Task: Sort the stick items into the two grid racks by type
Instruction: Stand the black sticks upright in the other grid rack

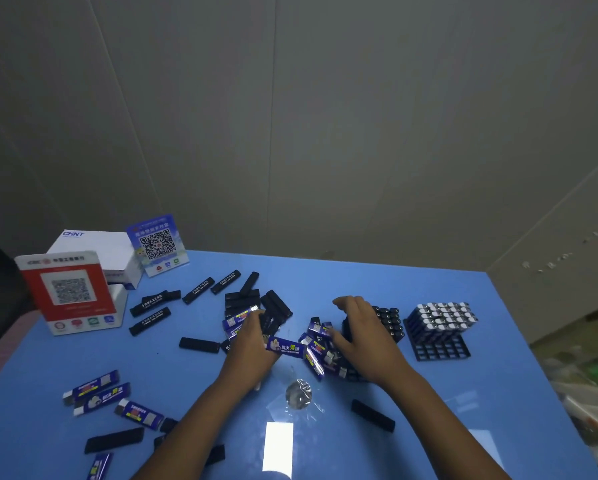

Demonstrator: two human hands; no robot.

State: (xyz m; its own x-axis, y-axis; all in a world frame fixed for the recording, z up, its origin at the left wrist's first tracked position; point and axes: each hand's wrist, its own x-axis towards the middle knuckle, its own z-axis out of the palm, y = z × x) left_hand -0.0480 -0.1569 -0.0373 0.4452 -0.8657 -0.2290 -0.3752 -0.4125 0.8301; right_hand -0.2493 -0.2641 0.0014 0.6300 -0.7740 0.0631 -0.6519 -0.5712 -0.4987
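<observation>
Black sticks (pixel 199 344) and blue-labelled sticks (pixel 96 385) lie scattered over the blue table (pixel 463 403). My left hand (pixel 252 344) reaches into the central pile and holds a blue-labelled stick (pixel 286 346) that juts out to its right. My right hand (pixel 363 337) rests with spread fingers on the near grid rack (pixel 391 323), which holds black sticks upright. Further right stands the second grid rack (pixel 439 348), filled at the back with blue sticks with silver tops. A heap of blue sticks (pixel 320 355) lies between my hands.
A red QR-code stand (pixel 70 292), a white box (pixel 100 251) and a blue QR-code stand (pixel 159 244) occupy the far left. A crumpled clear wrapper (pixel 299 394) lies near the table's front. The table's right edge drops off beside the second rack.
</observation>
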